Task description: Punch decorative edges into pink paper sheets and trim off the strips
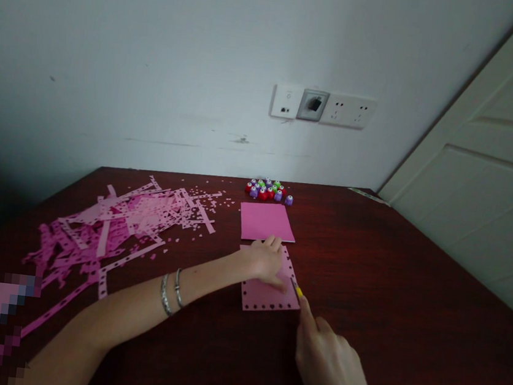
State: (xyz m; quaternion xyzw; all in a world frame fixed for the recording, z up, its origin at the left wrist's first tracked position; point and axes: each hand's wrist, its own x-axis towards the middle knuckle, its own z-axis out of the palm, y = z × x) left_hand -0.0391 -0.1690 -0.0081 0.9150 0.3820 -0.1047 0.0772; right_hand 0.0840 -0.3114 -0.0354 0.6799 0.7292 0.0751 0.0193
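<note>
My left hand lies flat with fingers spread on a sheet of pink paper, pressing it to the table. Small punched holes run along the sheet's edges. In my right hand is a yellow craft knife, its tip at the sheet's right edge. Just beyond, a stack of darker pink square paper has its near edge close to my left fingertips.
A heap of pink paper strips and punched scraps covers the table's left side. Several small red, purple and green eye-like pieces stand near the wall. The dark wooden table meets a white wall with sockets.
</note>
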